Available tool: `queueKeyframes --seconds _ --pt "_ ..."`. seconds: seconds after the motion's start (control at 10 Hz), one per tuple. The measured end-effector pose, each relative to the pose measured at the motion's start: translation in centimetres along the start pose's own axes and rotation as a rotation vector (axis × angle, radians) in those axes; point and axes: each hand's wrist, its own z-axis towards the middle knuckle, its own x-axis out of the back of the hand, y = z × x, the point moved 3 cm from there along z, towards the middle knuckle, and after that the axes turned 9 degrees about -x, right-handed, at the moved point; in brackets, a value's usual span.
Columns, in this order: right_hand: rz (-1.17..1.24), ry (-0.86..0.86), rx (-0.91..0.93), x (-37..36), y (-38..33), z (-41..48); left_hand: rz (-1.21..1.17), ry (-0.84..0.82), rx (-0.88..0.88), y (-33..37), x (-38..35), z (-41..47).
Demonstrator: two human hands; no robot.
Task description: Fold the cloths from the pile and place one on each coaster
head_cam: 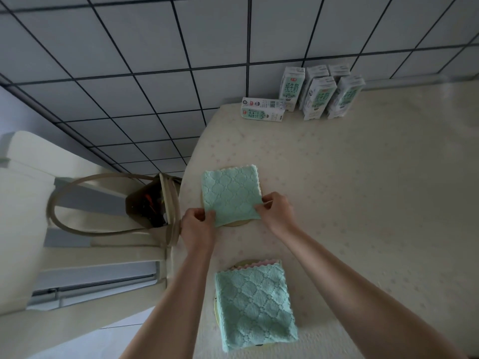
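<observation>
Head view: cream-covered table (363, 190) fills the right, chair (31, 203) with a hanging bag (153, 203) on the left, milk cartons (318, 94) at the table's far edge, well apart from the work. Near folded green cloth (255, 304) lies on the near coaster (242, 263), looks done; a pink edge (261, 263) peeks from under it, maybe a second cloth. Far folded green cloth (230, 194) lies flat on the far coaster (237, 224). Left hand (198, 225) pinches its near-left corner, right hand (277, 212) pinches its near-right corner. Judgement: placement about finished, only release or squaring left. No loose pile or bare coaster in view, so likely near the end; off-frame unknown.
</observation>
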Motion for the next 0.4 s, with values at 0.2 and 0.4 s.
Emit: queueKeyframes --seconds 0.2,0.4 --pt "-0.101 -0.009 -0.041 1.9 1.8 -3.2 0.185 -0.129 0.041 -1.3 2.4 -2.9" --pt "-0.197 0.034 -0.023 4.5 4.7 -9.2 0.167 -0.172 -0.103 -0.2 5.0 -8.7"
